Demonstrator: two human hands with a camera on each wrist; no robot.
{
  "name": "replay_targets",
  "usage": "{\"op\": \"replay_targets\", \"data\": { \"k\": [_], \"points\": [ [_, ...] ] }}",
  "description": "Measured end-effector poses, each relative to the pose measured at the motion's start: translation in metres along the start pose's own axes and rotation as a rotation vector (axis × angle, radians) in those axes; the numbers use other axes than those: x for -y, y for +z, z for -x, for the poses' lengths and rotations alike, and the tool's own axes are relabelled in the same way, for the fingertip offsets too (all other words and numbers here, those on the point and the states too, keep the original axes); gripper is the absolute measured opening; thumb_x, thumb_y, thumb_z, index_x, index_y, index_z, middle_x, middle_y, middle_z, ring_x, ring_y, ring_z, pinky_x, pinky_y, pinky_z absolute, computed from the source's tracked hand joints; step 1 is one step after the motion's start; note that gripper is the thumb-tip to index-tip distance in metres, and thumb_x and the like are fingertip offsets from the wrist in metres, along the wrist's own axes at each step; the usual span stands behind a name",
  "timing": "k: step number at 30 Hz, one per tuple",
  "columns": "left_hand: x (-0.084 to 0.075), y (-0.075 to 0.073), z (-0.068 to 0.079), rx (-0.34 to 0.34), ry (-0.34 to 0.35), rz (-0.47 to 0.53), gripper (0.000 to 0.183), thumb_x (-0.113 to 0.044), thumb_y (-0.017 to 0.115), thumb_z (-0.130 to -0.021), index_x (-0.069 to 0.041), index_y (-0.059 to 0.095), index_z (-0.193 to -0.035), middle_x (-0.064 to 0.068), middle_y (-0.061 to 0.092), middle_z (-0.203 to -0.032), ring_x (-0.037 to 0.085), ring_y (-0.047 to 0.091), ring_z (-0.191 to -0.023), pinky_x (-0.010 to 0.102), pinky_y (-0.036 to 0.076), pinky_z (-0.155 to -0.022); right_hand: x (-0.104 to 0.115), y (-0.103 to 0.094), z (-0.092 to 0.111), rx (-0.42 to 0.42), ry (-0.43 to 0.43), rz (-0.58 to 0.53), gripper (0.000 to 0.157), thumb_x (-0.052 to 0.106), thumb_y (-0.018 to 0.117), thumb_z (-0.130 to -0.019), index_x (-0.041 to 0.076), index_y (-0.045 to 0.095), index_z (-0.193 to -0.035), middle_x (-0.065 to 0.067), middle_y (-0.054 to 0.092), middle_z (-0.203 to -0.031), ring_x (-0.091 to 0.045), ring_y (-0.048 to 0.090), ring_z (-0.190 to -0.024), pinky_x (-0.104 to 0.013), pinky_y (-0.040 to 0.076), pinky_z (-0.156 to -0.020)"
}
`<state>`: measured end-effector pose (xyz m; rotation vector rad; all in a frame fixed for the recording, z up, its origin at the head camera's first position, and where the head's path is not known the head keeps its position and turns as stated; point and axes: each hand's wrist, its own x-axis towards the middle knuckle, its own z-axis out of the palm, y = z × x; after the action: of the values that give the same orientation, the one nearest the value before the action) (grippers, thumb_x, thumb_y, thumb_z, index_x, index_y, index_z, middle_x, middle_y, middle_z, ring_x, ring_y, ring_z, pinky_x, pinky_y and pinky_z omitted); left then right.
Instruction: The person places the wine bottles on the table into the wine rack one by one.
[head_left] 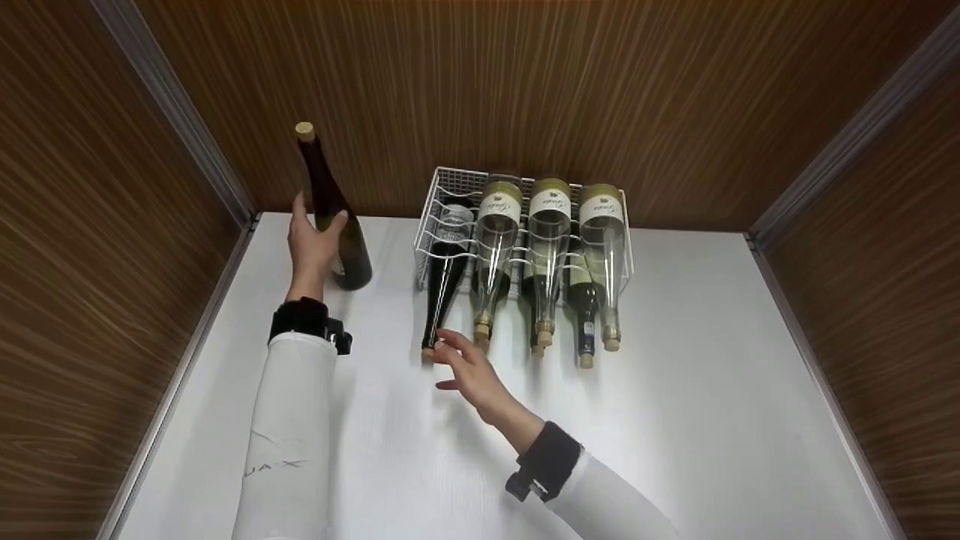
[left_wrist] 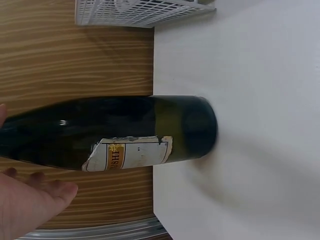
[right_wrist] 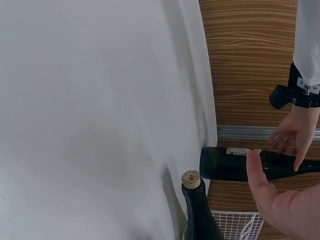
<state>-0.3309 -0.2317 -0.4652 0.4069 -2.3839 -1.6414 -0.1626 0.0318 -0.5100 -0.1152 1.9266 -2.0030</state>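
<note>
A tall dark green bottle [head_left: 351, 251] with a cork stands upright on the white table at the left. My left hand [head_left: 311, 244] is around its near side, thumb and fingers spread apart. In the left wrist view, a gap shows between the fingers [left_wrist: 55, 192] and the bottle, whose torn label faces down. A dark corked bottle [head_left: 444, 289] lies at the left end of a white wire rack [head_left: 429, 217], its neck towards me. My right hand [head_left: 476, 379] is beside its cork with fingers loosely bent. In the right wrist view, that cork [right_wrist: 191, 180] appears apart from the hand.
Three clear corked bottles [head_left: 549, 225] lie along the rack's top, necks forward. Darker bottles [head_left: 583, 300] lie below them. A wood-grain panel [head_left: 390, 97] rises behind the table [head_left: 697, 360], and more panels close off both sides.
</note>
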Motion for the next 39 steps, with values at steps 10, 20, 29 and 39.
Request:
{"op": "replay_targets", "data": {
  "k": [10, 20, 29, 39],
  "points": [
    [-0.005, 0.004, -0.007, -0.027, 0.050, -0.052, 0.075, -0.027, 0.064, -0.096, -0.010, 0.022, -0.156, 0.011, 0.029, -0.156, 0.022, 0.023, -0.144, 0.029, 0.019, -0.114, -0.004, -0.003, -0.001, -0.014, 0.017, 0.004, 0.053, 0.029, 0.048, -0.103, -0.002, 0.041, -0.145, -0.026, 0.040, -0.142, -0.043, 0.048, -0.125, -0.047, 0.055, -0.082],
    [-0.002, 0.005, -0.004, -0.070, 0.068, -0.094, 0.071, -0.025, 0.068, -0.094, -0.010, 0.031, -0.152, 0.018, 0.032, -0.147, 0.026, 0.032, -0.137, 0.032, 0.027, -0.111, -0.007, -0.004, 0.000, -0.022, 0.018, 0.005, 0.051, 0.027, 0.048, -0.103, -0.003, 0.041, -0.144, -0.025, 0.041, -0.138, -0.044, 0.049, -0.124, -0.048, 0.055, -0.081],
    [0.001, 0.005, 0.001, -0.097, 0.076, -0.047, 0.064, -0.021, 0.072, -0.090, -0.010, 0.037, -0.143, 0.012, 0.044, -0.139, 0.024, 0.040, -0.132, 0.033, 0.033, -0.107, -0.010, -0.007, -0.003, 0.018, 0.095, -0.091, 0.056, 0.032, 0.048, -0.103, 0.000, 0.038, -0.147, -0.026, 0.041, -0.142, -0.041, 0.047, -0.127, -0.047, 0.054, -0.084],
    [0.005, 0.005, 0.007, -0.082, 0.076, 0.004, 0.066, -0.016, 0.072, -0.086, -0.008, 0.035, -0.140, 0.013, 0.045, -0.136, 0.025, 0.046, -0.124, 0.038, 0.040, -0.100, -0.008, -0.005, -0.003, 0.038, 0.178, -0.281, 0.055, 0.030, 0.046, -0.104, -0.003, 0.035, -0.145, -0.024, 0.047, -0.130, -0.038, 0.054, -0.117, -0.048, 0.055, -0.083]
  ]
}}
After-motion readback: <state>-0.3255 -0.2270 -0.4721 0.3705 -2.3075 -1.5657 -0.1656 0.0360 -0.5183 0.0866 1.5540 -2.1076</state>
